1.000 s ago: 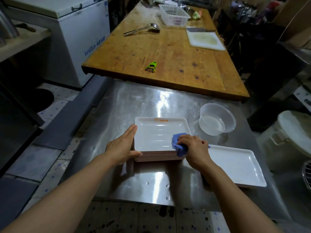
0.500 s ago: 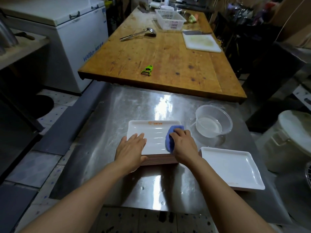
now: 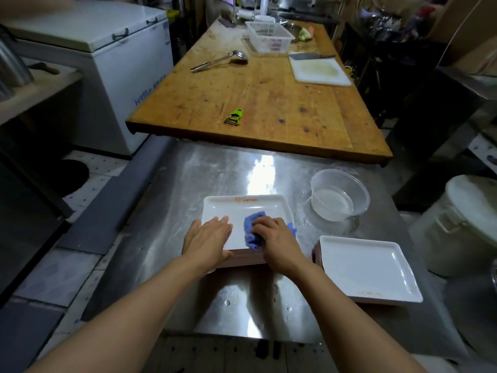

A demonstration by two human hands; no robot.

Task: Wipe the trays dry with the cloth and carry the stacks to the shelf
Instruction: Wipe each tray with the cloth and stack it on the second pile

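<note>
From the head view, a stack of trays (image 3: 243, 258) sat on the steel counter (image 3: 166, 211), its white top tray (image 3: 228, 208) facing up with an orange mark along the far rim; the left hand (image 3: 208, 239) lay flat on the near left part of that tray, fingers straight and close together, thumb at the stack's near edge; the right hand (image 3: 277, 242) pressed a blue cloth (image 3: 252, 230) onto the tray's near right part, fingers curled over the bunched fabric, a scrap of blue showing past the knuckles on the right. A second stack of trays (image 3: 368, 267) rested to the right, close to the first but apart from it, white top up; beyond it, a clear plastic bowl (image 3: 340, 196) holding some water stood on the counter, droplets scattered on the steel nearby. Farther off lay a wooden counter (image 3: 255, 103) carrying a green peeler (image 3: 234, 117), a metal ladle (image 3: 220, 60), a white cutting board (image 3: 320, 71) and a white basket (image 3: 269, 37); a white chest freezer (image 3: 107, 63) stood to the left; a white lidded bucket (image 3: 462, 224) stood at the right edge.
</note>
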